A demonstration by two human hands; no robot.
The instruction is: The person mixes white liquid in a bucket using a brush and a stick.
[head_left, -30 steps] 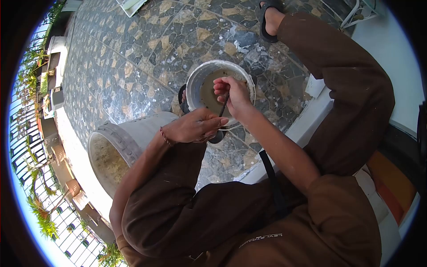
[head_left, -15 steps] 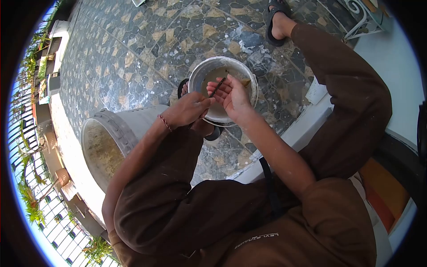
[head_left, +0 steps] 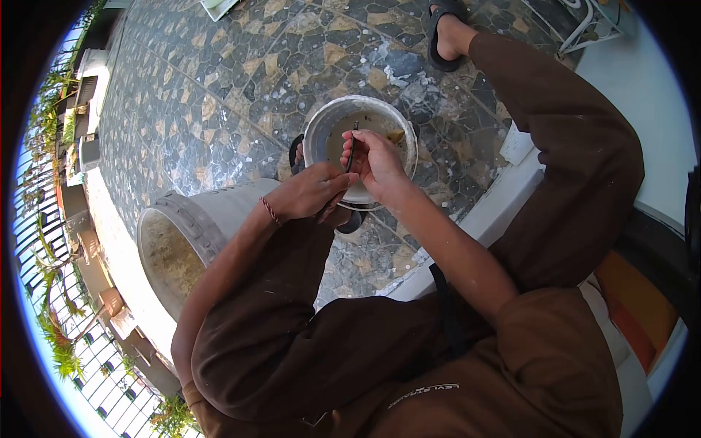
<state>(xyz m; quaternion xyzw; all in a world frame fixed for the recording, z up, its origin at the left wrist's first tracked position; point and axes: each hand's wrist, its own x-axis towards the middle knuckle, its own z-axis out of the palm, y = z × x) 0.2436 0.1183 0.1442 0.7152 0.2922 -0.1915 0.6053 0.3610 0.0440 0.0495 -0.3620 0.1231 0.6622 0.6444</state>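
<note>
A thin, dark, stick-like piece point(head_left: 352, 152) runs between my two hands; its exact kind does not show. My left hand point(head_left: 310, 191), with a braided bracelet at the wrist, pinches its lower end between thumb and fingers. Curled around the upper part is my right hand point(head_left: 376, 162), thumb laid along it and the tip poking out above. Both hands are over the near side of a white bucket point(head_left: 312, 135) holding murky, greyish water. Bits float in that water, and a yellowish piece point(head_left: 396, 136) lies at its right side.
A large pale bucket point(head_left: 179, 219) lies tipped at the left, its inside crusted. My sandalled foot point(head_left: 449, 40) rests on the stained stone-patterned floor point(head_left: 241, 109) at upper right. A white ledge point(head_left: 475, 212) runs along the right. Plants point(head_left: 66, 358) and a fence line the left edge.
My right hand has gone from open-palmed with spread fingers to curled around the dark piece, which now stands more upright. The view has shifted slightly.
</note>
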